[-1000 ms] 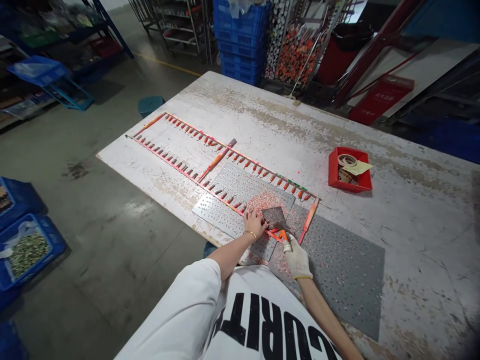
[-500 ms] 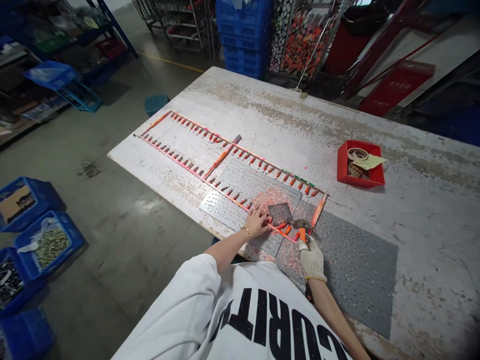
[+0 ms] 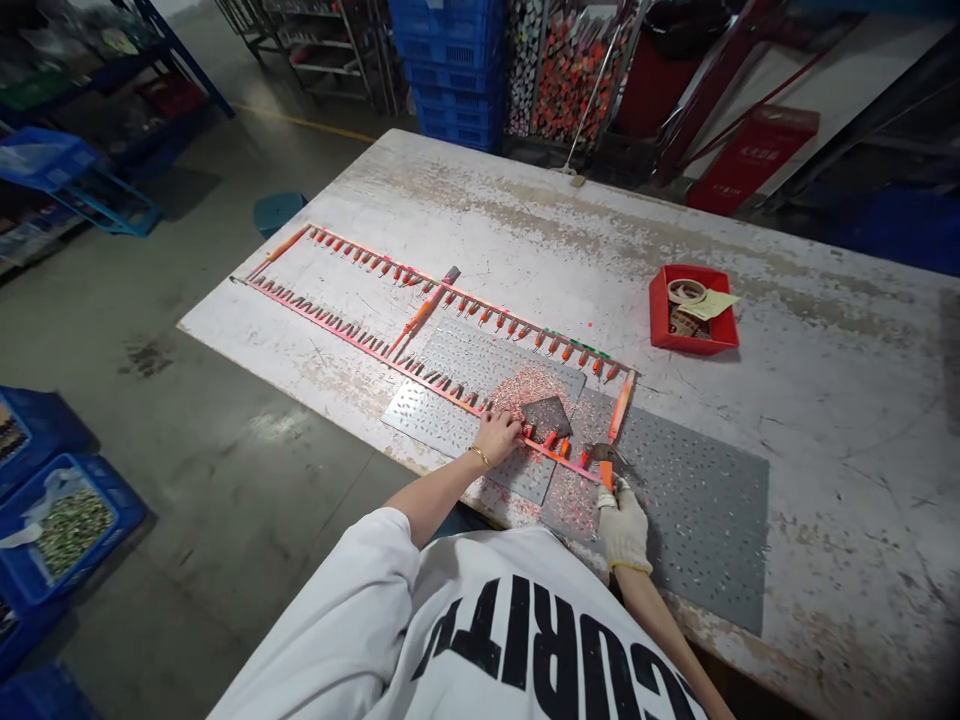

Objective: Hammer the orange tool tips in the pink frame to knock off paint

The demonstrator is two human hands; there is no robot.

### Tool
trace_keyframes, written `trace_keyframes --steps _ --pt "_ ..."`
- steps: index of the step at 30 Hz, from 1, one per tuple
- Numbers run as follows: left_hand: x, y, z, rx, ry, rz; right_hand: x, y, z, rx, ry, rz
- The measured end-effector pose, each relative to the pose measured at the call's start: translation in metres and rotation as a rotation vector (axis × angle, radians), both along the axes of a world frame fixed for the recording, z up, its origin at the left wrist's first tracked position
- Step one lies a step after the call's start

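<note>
A long narrow frame of pink-and-orange strips (image 3: 346, 337) lies on the table, small orange and dark pegs lined along both long sides. My bare left hand (image 3: 498, 438), with a yellow bracelet at its wrist, is closed over the near strip beside an orange peg (image 3: 528, 431). Fingers of my right hand (image 3: 624, 525), in a white knitted glove, wrap the handle of an orange-handled hammer (image 3: 606, 474). Its dark, curved head is near the frame's right near corner. Beyond the near strip rests a dark square plate (image 3: 547, 417), amid pink and orange chips.
Grey dimpled metal sheets (image 3: 701, 510) lie beneath the frame's right part and beyond it. A red bin (image 3: 694, 340) with tape and paper stands farther back on the worn white table (image 3: 847, 400). Blue crates (image 3: 94, 500) sit on the floor at left; more blue crates (image 3: 457, 90) are stacked behind.
The view has turned slightly, so the table and frame appear farther left. Against the frame, my right hand and the hammer have shifted a little right and nearer. My left hand keeps its place on the strip.
</note>
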State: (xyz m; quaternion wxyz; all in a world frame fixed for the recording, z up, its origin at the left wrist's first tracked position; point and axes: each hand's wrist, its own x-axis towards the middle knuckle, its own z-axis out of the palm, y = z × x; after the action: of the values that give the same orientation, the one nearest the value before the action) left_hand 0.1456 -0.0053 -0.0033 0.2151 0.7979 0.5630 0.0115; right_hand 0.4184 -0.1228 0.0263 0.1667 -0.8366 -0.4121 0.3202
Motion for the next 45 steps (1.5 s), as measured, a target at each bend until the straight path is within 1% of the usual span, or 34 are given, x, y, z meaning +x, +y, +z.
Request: trace_keyframes --steps 4,9,13,17,22,27,31,34,37,40,42,45 --pt "-0.005 0.011 0.006 0.0 0.008 0.024 0.001 0.003 0.002 0.019 -0.003 -0.001" --pt "-0.019 0.026 0.011 -0.02 0.019 0.069 -0.002 0.004 0.005 0.016 -0.015 -0.012" --pt "-0.026 0.026 0.01 -0.033 0.02 0.096 -0.008 0.004 0.009 0.005 -0.019 0.001" --pt "-0.025 0.023 0.009 -0.032 0.012 0.126 -0.014 0.01 0.014 -0.013 -0.016 0.046" --pt "-0.015 0.012 0.008 0.014 -0.007 0.189 -0.025 0.022 0.02 -0.045 -0.016 0.133" --pt "0.009 -0.002 0.007 0.035 -0.037 0.257 -0.036 0.029 0.023 -0.077 -0.002 0.241" --pt "0.033 -0.002 0.004 0.013 -0.058 0.31 -0.04 0.033 0.02 -0.112 0.014 0.331" --pt "0.044 0.002 0.001 -0.011 -0.058 0.368 -0.036 0.034 0.017 -0.145 0.014 0.382" --pt "0.048 0.006 -0.003 -0.033 -0.059 0.419 -0.03 0.033 0.015 -0.181 -0.001 0.417" --pt "0.047 0.007 -0.006 -0.042 -0.069 0.439 -0.028 0.035 0.016 -0.187 -0.023 0.436" --pt "0.046 0.007 -0.006 -0.045 -0.083 0.437 -0.03 0.04 0.021 -0.162 -0.04 0.443" --pt "0.043 0.006 -0.006 -0.051 -0.107 0.423 -0.033 0.05 0.039 -0.073 -0.06 0.461"
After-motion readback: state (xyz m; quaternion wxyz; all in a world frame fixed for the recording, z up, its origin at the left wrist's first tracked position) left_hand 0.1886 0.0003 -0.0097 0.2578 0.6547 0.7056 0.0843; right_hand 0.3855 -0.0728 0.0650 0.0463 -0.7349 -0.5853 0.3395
